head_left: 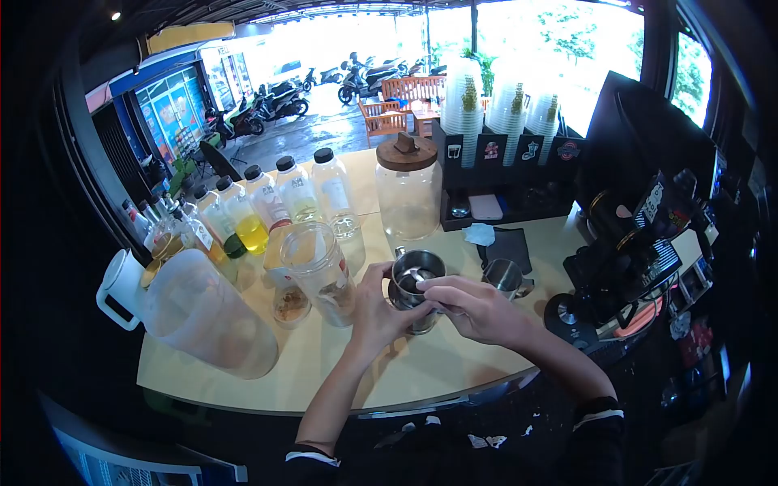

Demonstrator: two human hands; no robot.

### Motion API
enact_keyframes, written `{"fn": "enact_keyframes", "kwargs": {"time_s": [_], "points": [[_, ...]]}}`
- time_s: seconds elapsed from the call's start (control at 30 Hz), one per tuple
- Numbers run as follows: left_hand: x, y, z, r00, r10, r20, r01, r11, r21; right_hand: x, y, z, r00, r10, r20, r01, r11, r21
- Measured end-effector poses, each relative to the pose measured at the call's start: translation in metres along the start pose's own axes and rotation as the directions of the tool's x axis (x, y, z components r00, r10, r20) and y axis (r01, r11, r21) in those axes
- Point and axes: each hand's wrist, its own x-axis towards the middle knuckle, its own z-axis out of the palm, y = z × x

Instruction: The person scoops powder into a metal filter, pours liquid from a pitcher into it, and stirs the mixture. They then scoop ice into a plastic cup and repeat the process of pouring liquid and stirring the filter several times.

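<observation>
A steel pitcher stands upright on the counter in front of me, with dark contents inside. My left hand wraps its near left side, thumb stretched across the front. My right hand is closed in a pinch over the right rim. From its fingertips a spoon reaches down into the pitcher; its handle is mostly hidden by the fingers. A second steel pitcher stands to the right of the right hand. A tall clear jar is just left of my left hand.
On the left stand a large frosted jug, a white-handled pitcher and several black-capped bottles. A wooden-lidded glass dispenser is behind the pitcher. Cup stacks and a black espresso machine occupy the right.
</observation>
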Motion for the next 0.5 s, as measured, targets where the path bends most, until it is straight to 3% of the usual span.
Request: {"fn": "enact_keyframes", "kwargs": {"time_s": [0.17,0.27,0.33,0.37,0.4,0.43,0.5], "points": [[-0.005,0.003,0.003,0.994,-0.107,-0.037,0.108,0.994,0.030,-0.002,0.003,-0.006,0.987,0.122,-0.101,-0.102,0.978,0.181],[0.001,-0.002,-0.007,0.997,-0.040,-0.067,0.043,0.999,0.034,-0.003,0.001,-0.014,0.971,0.179,-0.156,-0.154,0.975,0.157],[0.012,-0.015,-0.014,0.994,0.099,0.043,-0.095,0.992,-0.086,-0.008,0.002,-0.013,0.969,0.178,-0.173,-0.160,0.981,0.113],[0.017,-0.020,-0.014,0.994,0.096,0.043,-0.092,0.992,-0.084,-0.011,0.005,-0.011,0.986,0.068,-0.154,-0.067,0.998,0.009],[0.022,-0.023,-0.014,0.985,0.095,0.143,-0.073,0.986,-0.150,-0.014,0.006,-0.010,0.992,-0.040,-0.124,0.029,0.995,-0.093],[0.026,-0.024,-0.014,0.965,0.102,0.240,-0.050,0.976,-0.214,-0.014,0.003,-0.010,0.992,-0.040,-0.122,0.029,0.995,-0.092],[0.030,-0.014,-0.020,0.963,0.101,0.251,-0.067,0.988,-0.142,-0.011,-0.004,-0.009,0.973,-0.231,0.021,0.223,0.908,-0.354]]}}
